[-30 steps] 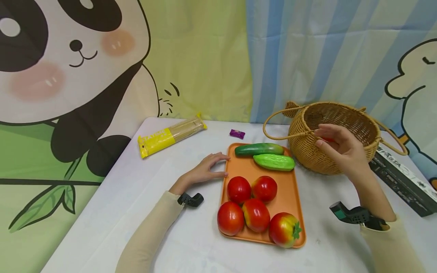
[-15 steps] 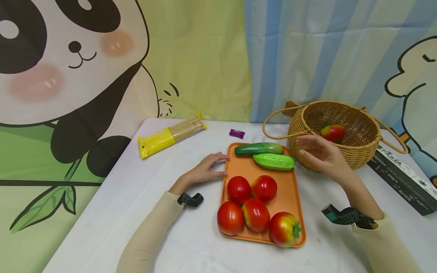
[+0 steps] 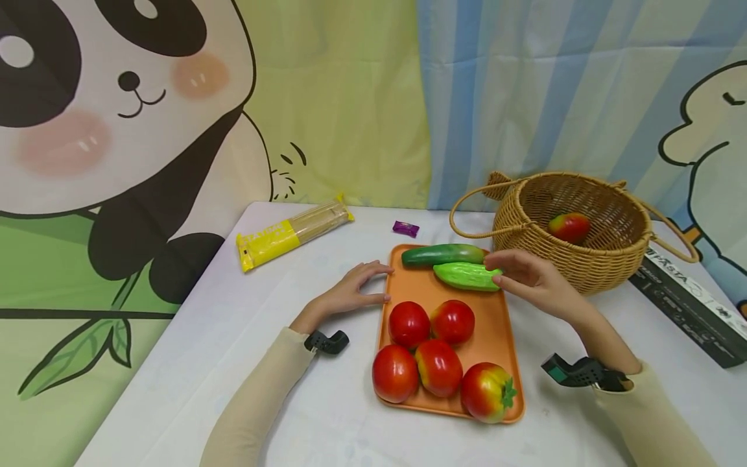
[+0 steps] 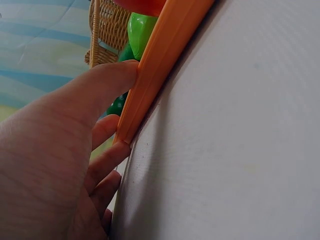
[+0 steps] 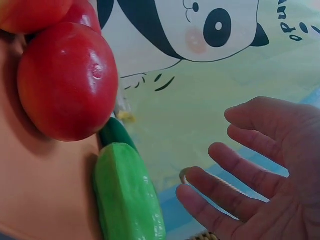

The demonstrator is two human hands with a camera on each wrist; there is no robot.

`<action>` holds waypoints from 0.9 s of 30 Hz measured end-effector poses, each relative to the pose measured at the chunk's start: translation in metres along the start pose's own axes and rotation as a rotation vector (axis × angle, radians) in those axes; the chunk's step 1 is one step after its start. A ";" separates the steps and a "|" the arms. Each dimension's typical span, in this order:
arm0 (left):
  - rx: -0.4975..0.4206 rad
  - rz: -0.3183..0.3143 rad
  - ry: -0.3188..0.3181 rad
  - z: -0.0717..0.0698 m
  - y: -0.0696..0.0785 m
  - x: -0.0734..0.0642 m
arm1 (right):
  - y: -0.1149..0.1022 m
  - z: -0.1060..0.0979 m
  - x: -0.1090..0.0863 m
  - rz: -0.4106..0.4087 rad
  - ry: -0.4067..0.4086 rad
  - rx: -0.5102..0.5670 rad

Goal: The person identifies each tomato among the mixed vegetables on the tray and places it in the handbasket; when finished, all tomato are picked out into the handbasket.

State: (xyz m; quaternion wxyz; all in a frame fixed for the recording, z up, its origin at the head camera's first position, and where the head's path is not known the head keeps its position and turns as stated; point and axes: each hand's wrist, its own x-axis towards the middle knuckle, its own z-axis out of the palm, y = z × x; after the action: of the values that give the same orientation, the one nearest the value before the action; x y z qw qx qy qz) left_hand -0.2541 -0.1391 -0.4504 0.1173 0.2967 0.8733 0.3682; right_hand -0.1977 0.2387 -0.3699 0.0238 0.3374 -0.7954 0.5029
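My left hand [image 3: 348,289] touches the left rim of an orange tray [image 3: 415,285] with thumb and fingertips, as the left wrist view confirms. Over the tray's right edge hovers my right hand [image 3: 539,283], fingers spread, holding nothing. Its fingertips overlap the end of a light green cucumber [image 3: 463,276] in the head view, while a gap separates them in the right wrist view. Behind that lies a dark green cucumber [image 3: 434,255]. Several red tomato-like fruits [image 3: 438,368] fill the near part of the tray; one [image 3: 487,392] shows yellow and a green calyx.
A wicker basket [image 3: 560,256] with a red-and-yellow fruit [image 3: 569,228] inside stands at the back right. Beside it lies a black and white box [image 3: 688,308]. A yellow pasta packet [image 3: 294,232] and a purple wrapped candy [image 3: 405,228] lie at the back of the table.
My right hand has moved from over the basket down and left to the tray's cucumbers, uncovering the fruit inside the basket. My left hand has stayed at the tray's rim.
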 end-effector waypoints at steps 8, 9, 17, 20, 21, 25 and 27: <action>-0.004 -0.022 -0.002 0.000 -0.001 0.001 | 0.005 0.010 0.000 0.023 -0.150 -0.030; -0.003 -0.025 -0.002 0.001 -0.001 0.001 | 0.005 0.011 0.000 0.031 -0.172 -0.038; -0.003 -0.011 0.005 0.000 0.000 0.001 | 0.009 0.019 -0.001 0.106 -0.344 -0.002; -0.009 -0.008 0.007 0.000 0.000 0.000 | 0.012 0.024 -0.002 0.097 -0.408 0.064; -0.011 -0.007 0.007 0.000 0.000 0.000 | 0.012 0.025 -0.002 0.089 -0.429 0.080; -0.012 -0.008 0.007 0.000 0.001 0.000 | 0.015 0.031 -0.003 0.055 -0.497 0.121; -0.009 -0.009 0.007 0.000 0.001 0.000 | 0.015 0.033 -0.003 0.042 -0.515 0.122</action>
State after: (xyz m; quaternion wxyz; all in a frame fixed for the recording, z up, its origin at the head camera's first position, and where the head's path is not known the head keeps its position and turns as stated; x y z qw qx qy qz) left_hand -0.2533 -0.1387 -0.4502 0.1170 0.2911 0.8733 0.3728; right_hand -0.1937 0.2174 -0.3997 -0.2101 0.4387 -0.7503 0.4477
